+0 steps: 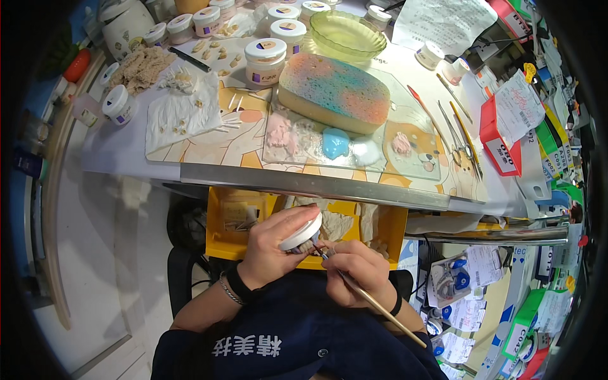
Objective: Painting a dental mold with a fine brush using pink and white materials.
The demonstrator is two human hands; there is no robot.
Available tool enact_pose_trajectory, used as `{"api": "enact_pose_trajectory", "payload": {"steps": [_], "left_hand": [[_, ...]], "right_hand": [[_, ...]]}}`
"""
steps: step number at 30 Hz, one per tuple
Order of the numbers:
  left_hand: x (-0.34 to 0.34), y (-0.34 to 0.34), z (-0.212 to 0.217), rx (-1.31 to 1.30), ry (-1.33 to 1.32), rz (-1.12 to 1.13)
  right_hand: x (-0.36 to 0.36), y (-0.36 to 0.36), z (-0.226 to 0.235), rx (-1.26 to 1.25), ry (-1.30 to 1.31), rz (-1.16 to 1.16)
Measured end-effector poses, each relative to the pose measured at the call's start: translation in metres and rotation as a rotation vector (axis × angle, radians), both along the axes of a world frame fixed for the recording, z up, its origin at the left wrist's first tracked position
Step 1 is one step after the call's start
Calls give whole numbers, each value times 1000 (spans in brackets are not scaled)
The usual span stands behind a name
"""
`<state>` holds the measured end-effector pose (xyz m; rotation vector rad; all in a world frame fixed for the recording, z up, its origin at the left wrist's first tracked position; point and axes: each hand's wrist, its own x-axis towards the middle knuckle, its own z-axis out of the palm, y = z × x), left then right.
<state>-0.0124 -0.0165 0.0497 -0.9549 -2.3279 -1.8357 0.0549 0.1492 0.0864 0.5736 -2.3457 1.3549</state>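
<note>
On the left of the tabletop, a crumbly beige mass [140, 68] is heaping up beside a creased white tissue [190, 126], where small ivory, tooth-like pieces are lying. Rightward, a lidded plastic jar [266, 61] with a smooth round cap is standing next to a porous, rounded sponge block [334, 92], mottled blue-green and coral. A flat glass plate [386, 166] is carrying lumpy pink paste [282, 134], a glossy blue blob [335, 144] and a white one [367, 152]; behind the sponge, a scalloped green bowl [348, 35] is showing its translucent rim. Below the table, the left hand [275, 244] is gripping a white round-backed model [301, 236], its fingers curling over the smooth disc; greyish, bumpy detail is showing under the rim, partly hidden by the fingers. The right hand [358, 269] is pinching a slender brush [380, 307], pale wood along the handle, its dark tip meeting or almost meeting the model's underside; contact is hard to tell. The grey table edge [310, 187] is curving just beyond the hands, while the yellow drawer [398, 237] is spreading beneath them, its side walls standing apart from both wrists.
</note>
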Motion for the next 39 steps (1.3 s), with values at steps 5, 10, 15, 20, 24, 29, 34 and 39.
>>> {"api": "enact_pose_trajectory", "payload": {"steps": [5, 10, 15, 20, 24, 29, 34, 39], "left_hand": [[-1, -2, 1, -17, 24, -32], [-2, -2, 0, -14, 37, -31], [-1, -1, 1, -10, 28, -23], [-4, -1, 1, 17, 17, -8], [-4, -6, 2, 32, -116, 2], [-5, -16, 3, 30, -155, 31], [-9, -21, -1, 40, -207, 35], [-13, -21, -7, 65, -208, 38]], "right_hand": [[-1, 1, 3, 51, -16, 3], [0, 2, 2, 57, -23, -1], [-4, 1, 5, 56, -10, 11], [-15, 17, 27, -59, 25, -63], [-47, 25, 34, -212, -35, -30], [-83, 16, 39, -259, -38, -252], [-95, 12, 43, 66, 156, -384], [-91, 3, 31, -121, 110, -144]]}}
